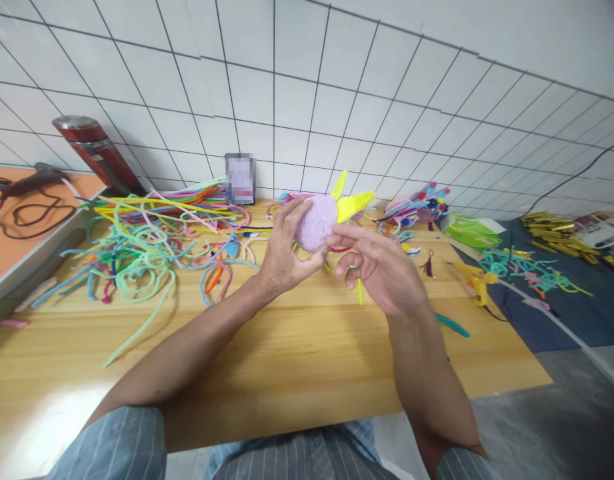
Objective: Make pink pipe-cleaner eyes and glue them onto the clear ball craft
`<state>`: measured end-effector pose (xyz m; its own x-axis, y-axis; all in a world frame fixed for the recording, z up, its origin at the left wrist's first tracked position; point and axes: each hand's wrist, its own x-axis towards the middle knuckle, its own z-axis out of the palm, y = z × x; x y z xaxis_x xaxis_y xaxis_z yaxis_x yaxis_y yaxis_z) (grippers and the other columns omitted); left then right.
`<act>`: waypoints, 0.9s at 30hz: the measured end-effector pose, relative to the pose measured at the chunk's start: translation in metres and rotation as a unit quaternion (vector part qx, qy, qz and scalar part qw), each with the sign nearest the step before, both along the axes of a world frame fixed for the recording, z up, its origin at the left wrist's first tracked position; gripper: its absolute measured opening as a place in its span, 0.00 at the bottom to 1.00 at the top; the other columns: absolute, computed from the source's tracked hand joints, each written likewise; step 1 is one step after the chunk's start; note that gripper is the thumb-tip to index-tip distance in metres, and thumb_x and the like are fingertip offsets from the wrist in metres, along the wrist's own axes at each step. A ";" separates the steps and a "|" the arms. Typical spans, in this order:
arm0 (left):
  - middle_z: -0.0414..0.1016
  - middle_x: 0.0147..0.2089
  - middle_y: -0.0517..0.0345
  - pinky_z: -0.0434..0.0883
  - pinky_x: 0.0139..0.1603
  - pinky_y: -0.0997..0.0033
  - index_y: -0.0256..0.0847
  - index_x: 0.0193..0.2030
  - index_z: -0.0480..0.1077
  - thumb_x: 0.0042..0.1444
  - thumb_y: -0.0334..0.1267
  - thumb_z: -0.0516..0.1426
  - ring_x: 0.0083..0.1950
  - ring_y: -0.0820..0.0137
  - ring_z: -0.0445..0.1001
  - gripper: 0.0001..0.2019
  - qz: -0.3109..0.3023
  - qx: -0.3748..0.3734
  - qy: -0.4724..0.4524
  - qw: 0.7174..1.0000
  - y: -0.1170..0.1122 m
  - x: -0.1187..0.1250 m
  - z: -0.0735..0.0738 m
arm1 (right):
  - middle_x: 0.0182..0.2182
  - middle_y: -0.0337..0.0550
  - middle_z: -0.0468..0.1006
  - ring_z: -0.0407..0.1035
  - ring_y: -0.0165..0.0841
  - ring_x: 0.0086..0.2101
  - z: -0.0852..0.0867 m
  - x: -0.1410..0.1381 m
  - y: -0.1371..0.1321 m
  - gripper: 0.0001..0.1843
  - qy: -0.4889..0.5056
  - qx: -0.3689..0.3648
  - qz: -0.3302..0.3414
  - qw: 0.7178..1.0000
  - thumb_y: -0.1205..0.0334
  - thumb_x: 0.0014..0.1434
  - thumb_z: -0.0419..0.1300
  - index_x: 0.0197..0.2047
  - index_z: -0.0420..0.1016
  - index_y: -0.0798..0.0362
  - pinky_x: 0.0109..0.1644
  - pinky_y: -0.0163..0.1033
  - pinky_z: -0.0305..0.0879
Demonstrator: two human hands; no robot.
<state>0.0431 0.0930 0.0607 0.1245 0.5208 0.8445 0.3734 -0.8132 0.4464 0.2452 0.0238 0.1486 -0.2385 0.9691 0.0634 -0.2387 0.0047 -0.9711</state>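
Observation:
My left hand point(283, 248) is wrapped round a lilac ball wound from pipe cleaners point(315, 221), held up above the wooden table point(297, 360). Two yellow pipe-cleaner petals point(351, 200) stick out of the ball's upper right side. My right hand point(381, 263) is beside the ball with fingers curled, its fingertips touching the ball below the petals. A thin yellow stem point(359, 292) hangs down under my right hand; whether the fingers pinch it is hard to see.
A tangle of loose coloured pipe cleaners point(151, 240) covers the table's left back. A yellow glue gun point(475, 280) lies at the right. Finished colourful pieces point(411, 210) sit by the tiled wall. A red cylinder point(99, 153) and a black tool point(31, 180) are far left.

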 end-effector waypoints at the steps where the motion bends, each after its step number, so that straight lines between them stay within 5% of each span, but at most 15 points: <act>1: 0.69 0.78 0.39 0.75 0.76 0.37 0.50 0.81 0.59 0.69 0.52 0.67 0.81 0.44 0.68 0.39 -0.004 -0.005 0.001 1.000 0.000 0.000 0.000 | 0.48 0.49 0.91 0.80 0.32 0.29 0.000 0.000 -0.001 0.21 -0.002 0.007 -0.004 1.000 0.47 0.60 0.74 0.53 0.91 0.48 0.23 0.33 0.70; 5: 0.70 0.78 0.40 0.75 0.76 0.37 0.49 0.80 0.61 0.68 0.54 0.67 0.81 0.45 0.67 0.38 -0.012 -0.036 -0.006 0.999 0.000 0.002 -0.002 | 0.46 0.44 0.89 0.76 0.31 0.29 -0.001 -0.001 -0.006 0.16 -0.093 0.121 -0.104 0.983 0.49 0.65 0.72 0.54 0.89 0.45 0.28 0.37 0.72; 7: 0.71 0.77 0.41 0.75 0.76 0.38 0.49 0.79 0.62 0.68 0.55 0.67 0.82 0.46 0.66 0.37 -0.017 -0.052 -0.021 0.998 0.000 0.003 -0.002 | 0.49 0.44 0.89 0.81 0.37 0.39 -0.003 -0.002 -0.006 0.13 -0.202 0.245 -0.190 0.929 0.54 0.67 0.72 0.53 0.88 0.43 0.43 0.45 0.81; 10: 0.72 0.77 0.42 0.77 0.75 0.40 0.49 0.78 0.63 0.68 0.57 0.67 0.82 0.46 0.67 0.37 -0.037 -0.076 -0.049 0.995 -0.001 0.004 -0.002 | 0.55 0.48 0.88 0.81 0.48 0.57 -0.008 -0.001 -0.002 0.13 -0.350 0.406 -0.243 0.808 0.60 0.66 0.72 0.53 0.86 0.42 0.66 0.60 0.78; 13: 0.70 0.77 0.40 0.81 0.68 0.48 0.48 0.77 0.64 0.68 0.59 0.67 0.80 0.46 0.68 0.37 -0.060 -0.112 -0.084 0.988 -0.002 0.006 -0.001 | 0.58 0.51 0.86 0.80 0.50 0.61 -0.016 0.000 0.006 0.14 -0.408 0.467 -0.231 0.750 0.61 0.67 0.72 0.56 0.83 0.43 0.69 0.63 0.76; 17: 0.68 0.78 0.38 0.84 0.55 0.61 0.46 0.77 0.64 0.67 0.58 0.67 0.78 0.46 0.70 0.38 -0.079 -0.158 -0.119 0.977 -0.003 0.009 -0.001 | 0.59 0.54 0.86 0.80 0.50 0.62 -0.024 -0.001 0.012 0.15 -0.423 0.481 -0.226 0.734 0.61 0.69 0.71 0.58 0.82 0.45 0.68 0.62 0.76; 27: 0.70 0.76 0.41 0.85 0.51 0.64 0.47 0.76 0.67 0.64 0.52 0.70 0.76 0.47 0.71 0.36 -0.101 -0.183 -0.152 0.966 -0.001 0.013 -0.005 | 0.59 0.53 0.86 0.80 0.50 0.61 -0.029 0.000 0.016 0.14 -0.437 0.487 -0.237 0.718 0.65 0.69 0.69 0.57 0.82 0.45 0.68 0.62 0.76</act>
<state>0.0559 0.0919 0.0560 0.0306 0.7818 0.6228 0.0294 -0.6235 0.7813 0.2454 0.0402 0.1200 -0.2575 0.5514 0.7935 0.7132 0.6626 -0.2289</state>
